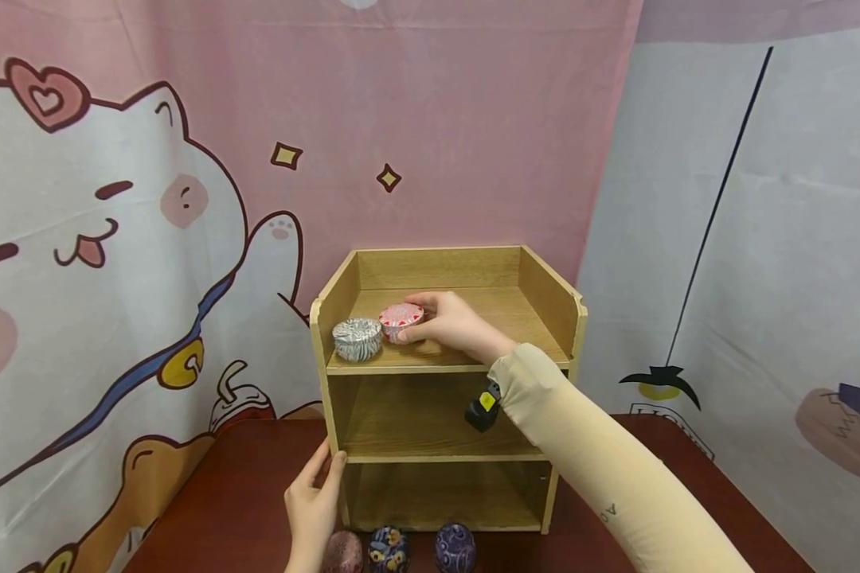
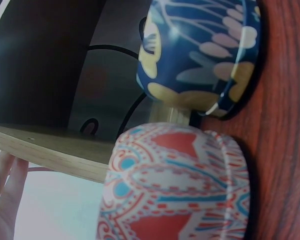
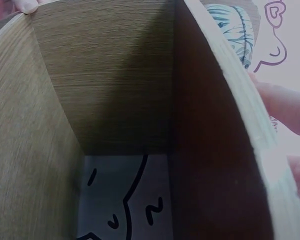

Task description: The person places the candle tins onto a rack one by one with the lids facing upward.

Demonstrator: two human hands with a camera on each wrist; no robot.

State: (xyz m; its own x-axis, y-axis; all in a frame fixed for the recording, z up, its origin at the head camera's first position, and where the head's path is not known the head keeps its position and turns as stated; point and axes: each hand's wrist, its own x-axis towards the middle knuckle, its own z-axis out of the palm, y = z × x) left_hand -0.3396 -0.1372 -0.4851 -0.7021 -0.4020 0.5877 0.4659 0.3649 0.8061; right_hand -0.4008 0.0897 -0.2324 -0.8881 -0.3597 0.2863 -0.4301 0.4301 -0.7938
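My right hand (image 1: 447, 322) reaches over the top board of a wooden shelf (image 1: 437, 369). Thumb and fingers grip a round tin (image 1: 401, 315) with a pink-and-red patterned lid. Just left of it a zebra-striped tin (image 1: 357, 341) rests on the same board; in the right wrist view the striped tin (image 3: 232, 30) shows partly behind the board edge. Low on the shelf's left side, my left hand (image 1: 311, 505) holds the side panel, its thumb at the front edge and its fingers along the outside. Those fingers (image 2: 12, 185) touch the panel in the left wrist view.
On the dark red table (image 1: 244, 477), before the shelf, stand a red-patterned tin (image 2: 165, 185), a blue floral tin (image 1: 388, 549) and a purple swirl tin (image 1: 455, 547). Side walls rim the top board. A printed cloth (image 1: 473, 135) hangs behind.
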